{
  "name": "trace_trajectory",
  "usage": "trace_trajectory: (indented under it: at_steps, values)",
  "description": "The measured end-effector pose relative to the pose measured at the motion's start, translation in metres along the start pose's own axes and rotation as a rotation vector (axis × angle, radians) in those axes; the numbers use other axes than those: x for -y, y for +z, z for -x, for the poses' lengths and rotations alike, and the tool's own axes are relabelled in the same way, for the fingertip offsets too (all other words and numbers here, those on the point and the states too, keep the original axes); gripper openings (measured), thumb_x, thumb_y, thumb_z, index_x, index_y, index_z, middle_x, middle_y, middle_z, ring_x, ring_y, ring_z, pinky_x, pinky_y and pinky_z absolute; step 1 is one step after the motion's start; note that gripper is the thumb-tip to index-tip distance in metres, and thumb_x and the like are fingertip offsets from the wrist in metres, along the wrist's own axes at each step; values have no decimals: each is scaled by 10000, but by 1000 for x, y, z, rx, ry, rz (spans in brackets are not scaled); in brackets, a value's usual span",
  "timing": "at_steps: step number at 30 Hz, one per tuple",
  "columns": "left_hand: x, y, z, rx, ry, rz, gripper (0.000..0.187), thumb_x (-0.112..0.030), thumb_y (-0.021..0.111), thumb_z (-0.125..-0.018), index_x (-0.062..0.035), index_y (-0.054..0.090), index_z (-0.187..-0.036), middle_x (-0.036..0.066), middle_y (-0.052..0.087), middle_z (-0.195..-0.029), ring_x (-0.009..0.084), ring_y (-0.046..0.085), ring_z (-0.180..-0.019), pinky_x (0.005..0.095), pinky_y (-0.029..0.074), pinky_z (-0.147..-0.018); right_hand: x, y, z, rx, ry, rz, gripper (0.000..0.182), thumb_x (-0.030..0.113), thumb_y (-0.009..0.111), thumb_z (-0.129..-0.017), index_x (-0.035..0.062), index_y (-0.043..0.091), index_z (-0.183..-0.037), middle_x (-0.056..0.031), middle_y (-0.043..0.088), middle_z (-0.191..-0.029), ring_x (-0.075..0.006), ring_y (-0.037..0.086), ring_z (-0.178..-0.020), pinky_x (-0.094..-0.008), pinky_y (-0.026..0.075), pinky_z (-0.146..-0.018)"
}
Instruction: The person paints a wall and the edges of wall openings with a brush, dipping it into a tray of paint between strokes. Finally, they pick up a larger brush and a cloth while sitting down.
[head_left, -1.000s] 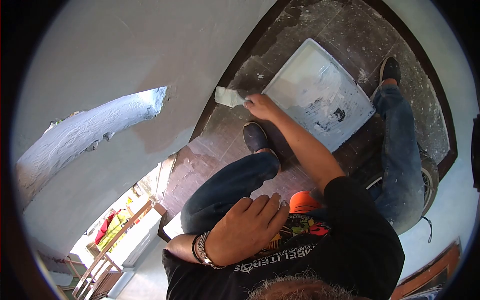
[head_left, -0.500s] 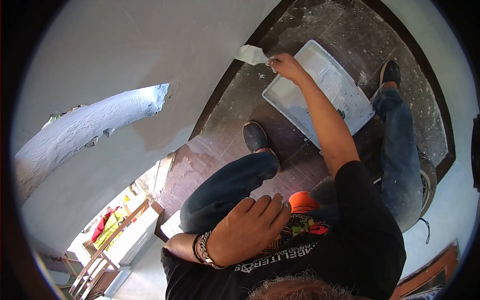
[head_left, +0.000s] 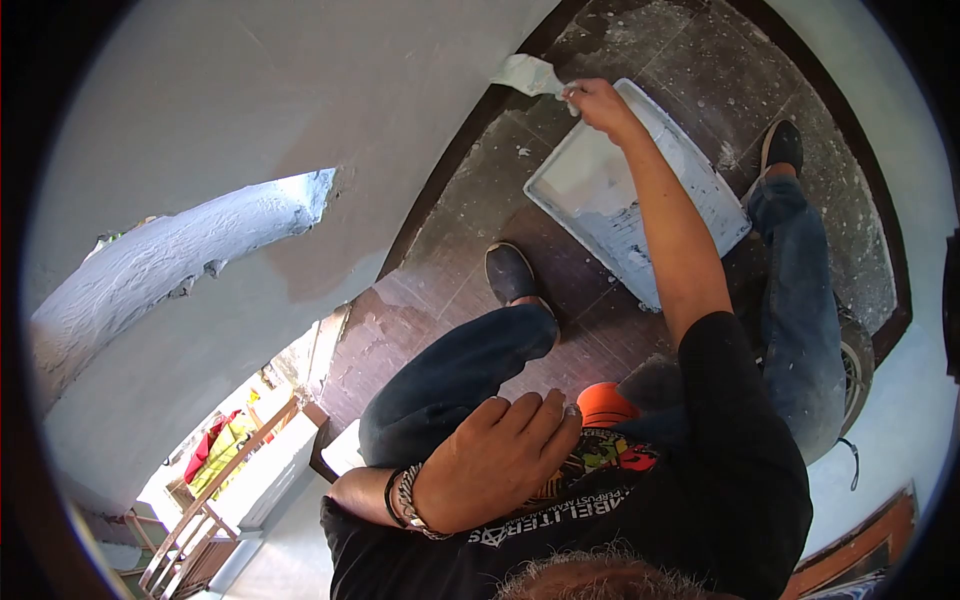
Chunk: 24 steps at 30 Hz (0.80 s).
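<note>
My right hand is closed around the handle of a wide putty-smeared scraper, its blade at the foot of the grey wall. Below my right forearm lies a white rectangular tray with wet pale material and dark smears inside. My left hand, with a chain bracelet on the wrist, is held before my chest, back up and fingers curled; its palm is hidden, so anything in it cannot be seen.
The tray stands on a stained tile floor between my shoes. An orange round object shows near my lap. A rough-edged opening cuts through the wall at left. Wooden rails and bright cloths stand at lower left.
My right hand and the scraper have moved up and slightly right along the wall's base. My left hand has stayed in place.
</note>
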<state>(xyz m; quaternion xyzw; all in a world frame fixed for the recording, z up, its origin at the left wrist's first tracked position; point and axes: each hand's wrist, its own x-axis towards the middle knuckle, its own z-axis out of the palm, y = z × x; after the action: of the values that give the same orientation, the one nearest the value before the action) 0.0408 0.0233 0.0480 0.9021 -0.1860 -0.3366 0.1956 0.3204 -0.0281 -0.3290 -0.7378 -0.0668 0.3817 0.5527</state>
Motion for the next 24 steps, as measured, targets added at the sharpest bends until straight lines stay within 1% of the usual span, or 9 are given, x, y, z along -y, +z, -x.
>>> trace_trajectory:
  at_steps: [4, 7, 8, 11, 14, 18, 19, 22, 24]
  values:
    - [2, 0, 0, 7, -4, 7, 386, -174, 588, -825, -48, 583, -1191, 118, 609, -1186, 217, 606, -1047, 310, 469, -822, 1, -23, -12, -121, -40, -60, 272, 278, 611, -891, 39, 718, -965, -40, 631, -716, -137, 534, -597, -324, 410, -544]
    - [3, 1, 0, 9, -8, 11, 383, -175, 587, -828, -48, 583, -1189, 113, 610, -1179, 212, 605, -1048, 309, 467, -816, 5, -37, -21, -335, -81, -344, 253, 242, 589, -937, 41, 692, -1052, 30, 517, -658, -53, 401, -499, -266, 302, -450]
    - [3, 2, 0, 8, -7, 11, 381, -174, 587, -828, -48, 583, -1187, 111, 610, -1176, 210, 605, -1048, 309, 467, -814, 1, -41, -37, -523, -113, -103, 274, 264, 586, -904, 31, 698, -994, -140, 691, -818, -314, 659, -743, -411, 497, -667]
    - [2, 0, -1, -5, -5, 6, 376, -173, 588, -825, -49, 585, -1179, 105, 611, -1166, 207, 604, -1043, 307, 465, -812, 8, -11, -37, -584, -266, 176, 235, 232, 579, -899, 33, 672, -981, -211, 689, -911, -428, 657, -883, -490, 511, -767]
    - [0, -1, -2, -14, -4, -19, 374, -171, 586, -818, -52, 587, -1173, 105, 612, -1170, 208, 604, -1032, 305, 463, -807, 14, 60, 17, -438, -253, 341, 195, 221, 576, -900, 53, 618, -990, -219, 677, -941, -443, 639, -935, -547, 501, -786]
    - [-3, 5, -3, -37, -14, -119, 392, -168, 601, -794, -44, 590, -1167, 107, 613, -1156, 207, 604, -1004, 308, 459, -791, -3, 126, 118, -239, -397, 325, 126, 197, 574, -881, 95, 601, -950, -168, 661, -859, -389, 649, -816, -527, 502, -686]
    - [-5, 7, -4, -50, -6, -140, 384, -169, 608, -788, -42, 591, -1150, 104, 616, -1139, 210, 605, -995, 311, 459, -787, -3, 138, 142, -127, -344, 369, 128, 202, 573, -885, 99, 598, -956, -168, 662, -859, -386, 650, -813, -523, 503, -685]
    - [-13, 19, -6, -128, 14, -207, 334, -172, 632, -772, -37, 596, -1076, 97, 629, -1079, 223, 617, -951, 323, 464, -766, -25, 168, 197, -64, -356, 360, 294, 296, 576, -907, 72, 627, -1090, -213, 679, -931, -422, 653, -864, -524, 508, -773]
    - [-21, 32, -10, -210, 41, -255, 270, -173, 649, -768, -38, 601, -996, 95, 642, -1026, 236, 632, -900, 340, 473, -742, -35, 163, 219, -122, -300, 320, 307, 306, 579, -909, 52, 636, -1071, -234, 677, -944, -435, 646, -893, -523, 503, -792]
